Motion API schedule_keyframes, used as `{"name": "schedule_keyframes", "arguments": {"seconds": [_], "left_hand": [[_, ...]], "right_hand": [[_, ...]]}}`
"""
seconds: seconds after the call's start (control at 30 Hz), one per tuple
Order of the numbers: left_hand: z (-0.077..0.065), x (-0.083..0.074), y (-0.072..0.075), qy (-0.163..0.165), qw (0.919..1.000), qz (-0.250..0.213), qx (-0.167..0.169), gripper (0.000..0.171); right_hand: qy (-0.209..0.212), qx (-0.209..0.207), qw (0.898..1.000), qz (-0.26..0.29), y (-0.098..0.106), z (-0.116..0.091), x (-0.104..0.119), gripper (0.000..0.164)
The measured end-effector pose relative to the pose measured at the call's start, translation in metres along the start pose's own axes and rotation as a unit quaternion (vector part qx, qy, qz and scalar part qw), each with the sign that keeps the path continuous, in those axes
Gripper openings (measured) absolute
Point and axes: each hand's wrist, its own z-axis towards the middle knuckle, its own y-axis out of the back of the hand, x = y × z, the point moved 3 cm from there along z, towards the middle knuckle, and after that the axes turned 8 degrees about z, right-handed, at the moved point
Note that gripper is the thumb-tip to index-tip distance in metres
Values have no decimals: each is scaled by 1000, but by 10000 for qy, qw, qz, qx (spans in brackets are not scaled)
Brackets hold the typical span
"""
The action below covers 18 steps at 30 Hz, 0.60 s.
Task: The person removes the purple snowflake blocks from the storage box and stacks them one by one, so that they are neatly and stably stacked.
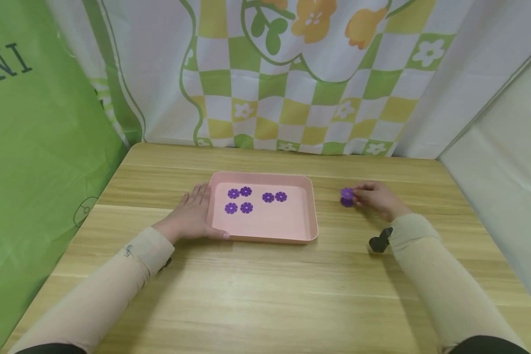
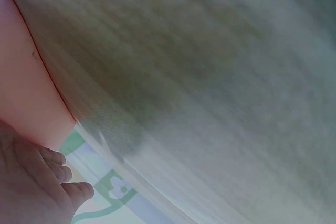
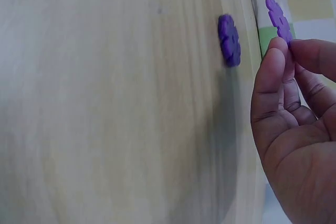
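My right hand (image 1: 376, 199) pinches a purple notched disc (image 3: 280, 20) by its edge between thumb and finger, raised over the table. Beneath it a second purple disc (image 3: 229, 40) lies on the wood. At the left end of a pink tray (image 1: 274, 235), my left hand (image 1: 192, 216) rests with fingers spread along the side and thumb along the front rim. Inside the tray several purple discs lie flat: a touching pair (image 1: 239, 192) at the back left, another pair (image 1: 275, 197) right of it, and two discs (image 1: 239, 208) in front.
The wooden table (image 1: 265, 295) runs back to a checked, flowered curtain (image 1: 309, 108). A green cloth (image 1: 40, 172) hangs on the left and a white one (image 1: 509, 162) on the right. A black wrist device (image 1: 380, 241) sits below the right cuff.
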Motion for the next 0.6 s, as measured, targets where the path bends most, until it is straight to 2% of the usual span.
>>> {"name": "schedule_keyframes", "arguments": {"seconds": [0.6], "left_hand": [[-1,-1,2,-9,10000,57,-3,154]], "right_hand": [[-371,-192,9989,-198,8,-2,-13,24]]}}
